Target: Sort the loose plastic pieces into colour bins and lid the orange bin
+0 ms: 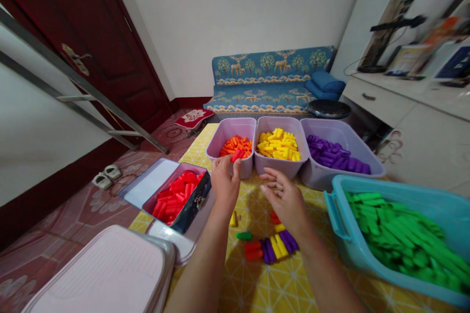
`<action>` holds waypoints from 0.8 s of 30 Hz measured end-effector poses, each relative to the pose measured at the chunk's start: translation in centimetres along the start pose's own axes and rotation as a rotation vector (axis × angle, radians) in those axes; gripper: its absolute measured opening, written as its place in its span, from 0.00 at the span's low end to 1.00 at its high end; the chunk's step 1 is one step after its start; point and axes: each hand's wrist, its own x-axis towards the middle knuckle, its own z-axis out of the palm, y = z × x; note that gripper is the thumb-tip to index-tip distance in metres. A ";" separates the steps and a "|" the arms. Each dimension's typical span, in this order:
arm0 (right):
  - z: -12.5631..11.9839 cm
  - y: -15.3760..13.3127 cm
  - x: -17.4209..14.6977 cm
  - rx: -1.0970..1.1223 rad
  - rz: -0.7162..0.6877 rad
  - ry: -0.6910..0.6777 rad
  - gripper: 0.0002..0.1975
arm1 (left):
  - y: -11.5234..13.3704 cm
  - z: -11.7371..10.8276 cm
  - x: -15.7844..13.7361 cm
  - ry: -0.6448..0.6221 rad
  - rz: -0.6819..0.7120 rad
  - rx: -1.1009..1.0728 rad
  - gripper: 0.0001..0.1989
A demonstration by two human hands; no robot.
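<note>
- Your left hand (224, 183) pinches a red block (237, 155) at the near rim of the tub of orange blocks (231, 129).
- Your right hand (285, 199) hovers open, fingers spread and empty, above the loose blocks (270, 248) on the yellow surface (279, 288).

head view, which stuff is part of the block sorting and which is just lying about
In use: left hand holding red block; right hand; mixed blocks; orange bin; yellow bin; purple bin; red box; green tub.
Lying about: sofa; slippers; ladder.
</note>
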 end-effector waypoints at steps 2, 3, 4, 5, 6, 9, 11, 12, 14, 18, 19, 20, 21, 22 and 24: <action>0.0 -0.5 -0.1 -0.005 -0.070 -0.020 0.25 | 0.4 0.1 1.1 -0.023 -0.058 0.080 0.13; 0.0 -0.8 -0.2 -0.013 -0.109 -0.035 0.27 | 0.7 0.2 1.6 -0.041 -0.075 0.115 0.14; 0.0 -1.0 -0.3 -0.027 -0.142 -0.051 0.28 | 0.9 0.3 2.0 -0.059 -0.090 0.145 0.16; 0.0 -1.2 -0.3 -0.043 -0.166 -0.066 0.29 | 1.1 0.4 2.2 -0.073 -0.104 0.168 0.20; 0.0 -1.4 -0.3 -0.057 -0.180 -0.072 0.30 | 1.2 0.5 2.3 -0.083 -0.115 0.177 0.24; -0.6 -1.2 -0.1 -0.108 -0.170 -0.047 0.26 | 1.0 0.9 1.6 -0.122 -0.040 0.127 0.29; -1.5 -0.6 0.2 -0.186 -0.113 -0.024 0.19 | 0.5 0.9 0.5 -0.149 0.092 0.071 0.24; -2.1 -0.3 0.3 -0.248 -0.072 -0.032 0.16 | 0.2 0.7 -0.2 -0.154 0.150 0.043 0.22; -3.4 0.3 0.5 -0.416 0.013 -0.104 0.12 | 0.1 -0.4 -1.5 -0.158 0.201 -0.004 0.18; -5.2 0.9 0.2 -0.802 0.145 -0.318 0.09 | 1.1 -4.4 -3.6 -0.498 0.059 0.090 0.21; -5.3 0.9 0.1 -0.868 0.166 -0.357 0.10 | 1.6 -5.4 -4.1 -0.669 0.020 0.146 0.28; -5.4 0.9 -0.1 -0.916 0.182 -0.389 0.11 | 2.0 -6.3 -4.6 -0.825 -0.001 0.202 0.36; -5.3 0.8 -0.2 -0.948 0.194 -0.415 0.12 | 2.4 -6.9 -5.3 -0.948 -0.014 0.252 0.44; -5.3 0.8 -0.3 -0.969 0.207 -0.438 0.14 | 2.6 -7.2 -6.1 -1.040 -0.017 0.290 0.50; -5.1 0.8 -0.4 -0.984 0.236 -0.474 0.19 | 2.9 -7.0 -8.1 -1.142 -0.008 0.332 0.57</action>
